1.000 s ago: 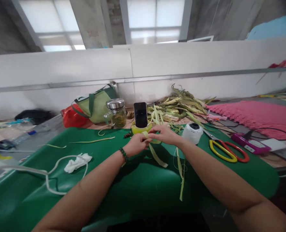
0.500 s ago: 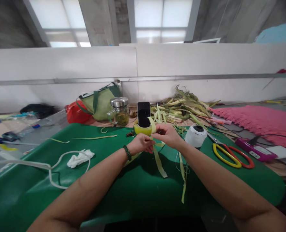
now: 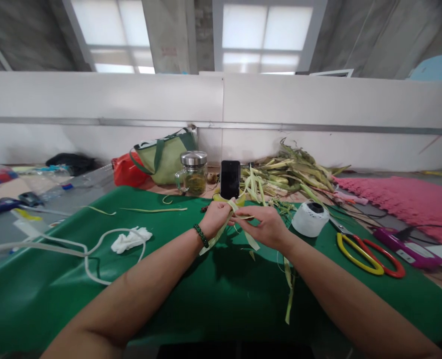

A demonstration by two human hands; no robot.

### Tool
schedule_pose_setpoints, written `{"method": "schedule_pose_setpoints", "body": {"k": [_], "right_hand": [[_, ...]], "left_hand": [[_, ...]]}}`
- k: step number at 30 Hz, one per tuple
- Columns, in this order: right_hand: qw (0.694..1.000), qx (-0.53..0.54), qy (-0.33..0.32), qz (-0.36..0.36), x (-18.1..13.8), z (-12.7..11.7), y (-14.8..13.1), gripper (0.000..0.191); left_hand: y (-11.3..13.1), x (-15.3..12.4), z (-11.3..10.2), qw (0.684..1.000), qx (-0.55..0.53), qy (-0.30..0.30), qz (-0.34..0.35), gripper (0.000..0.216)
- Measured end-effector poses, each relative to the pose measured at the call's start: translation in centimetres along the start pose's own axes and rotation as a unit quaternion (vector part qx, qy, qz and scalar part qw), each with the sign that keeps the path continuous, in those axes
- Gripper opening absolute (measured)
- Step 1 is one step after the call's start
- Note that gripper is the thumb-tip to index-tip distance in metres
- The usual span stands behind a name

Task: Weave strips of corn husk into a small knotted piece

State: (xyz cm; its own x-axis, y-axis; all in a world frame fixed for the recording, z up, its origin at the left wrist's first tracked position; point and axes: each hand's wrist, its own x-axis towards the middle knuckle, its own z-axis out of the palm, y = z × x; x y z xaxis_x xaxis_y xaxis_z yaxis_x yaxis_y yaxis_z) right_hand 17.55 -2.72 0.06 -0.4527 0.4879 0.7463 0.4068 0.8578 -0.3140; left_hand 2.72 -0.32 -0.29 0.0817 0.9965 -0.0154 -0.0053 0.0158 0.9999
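Above the green table cover (image 3: 206, 294), my left hand (image 3: 217, 218) and my right hand (image 3: 263, 225) meet at centre, both pinched on pale green leaf strips (image 3: 239, 219) that cross between the fingers. One strip hangs down under my left wrist, which wears a dark green bead bracelet (image 3: 201, 235). Another strip slants down below my right fingers. A longer loose strip (image 3: 289, 289) lies on the cover under my right forearm. Just behind the hands a black phone (image 3: 230, 179) stands upright in a yellow-green holder.
A glass jar with metal lid (image 3: 193, 173) and a green bag (image 3: 164, 157) stand behind. A heap of leaves (image 3: 291, 172) lies at the back right. A white thread spool (image 3: 310, 219) and yellow-red scissors (image 3: 370, 248) lie right. White cord and crumpled tissue (image 3: 131, 239) lie left.
Both hands have come nearer and lower on the cover, away from the phone holder. The strips now cross between the fingers, and one end hangs under my left wrist.
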Motion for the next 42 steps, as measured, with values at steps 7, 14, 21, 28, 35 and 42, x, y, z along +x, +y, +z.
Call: {"method": "schedule_pose_setpoints", "body": {"k": [7,14,21,28,35,42], "right_hand": [[0.976,0.079,-0.064,0.194,0.3,0.3,0.4,0.03],[0.934,0.221,-0.023,0.278,0.2,1.7,1.7,0.012],[0.966,0.079,-0.001,0.246,0.0,1.3,1.6,0.011],[0.956,0.137,0.016,0.26,0.2,1.4,1.3,0.011],[0.952,0.182,0.006,0.246,0.2,1.6,1.3,0.018],[0.948,0.167,0.009,0.27,0.3,1.6,1.5,0.022]], "left_hand": [[0.0,0.3,-0.2,0.999,-0.046,0.008,0.008,0.031],[-0.3,0.1,-0.3,0.993,-0.092,-0.076,0.015,0.017],[0.4,-0.4,-0.6,0.984,-0.126,-0.128,0.014,0.029],[-0.7,0.1,-0.5,0.986,-0.099,-0.121,0.059,0.029],[-0.1,0.1,-0.7,0.992,-0.099,-0.064,0.04,0.037],[-0.2,-0.1,-0.4,0.986,-0.136,-0.085,0.044,0.038]]}}
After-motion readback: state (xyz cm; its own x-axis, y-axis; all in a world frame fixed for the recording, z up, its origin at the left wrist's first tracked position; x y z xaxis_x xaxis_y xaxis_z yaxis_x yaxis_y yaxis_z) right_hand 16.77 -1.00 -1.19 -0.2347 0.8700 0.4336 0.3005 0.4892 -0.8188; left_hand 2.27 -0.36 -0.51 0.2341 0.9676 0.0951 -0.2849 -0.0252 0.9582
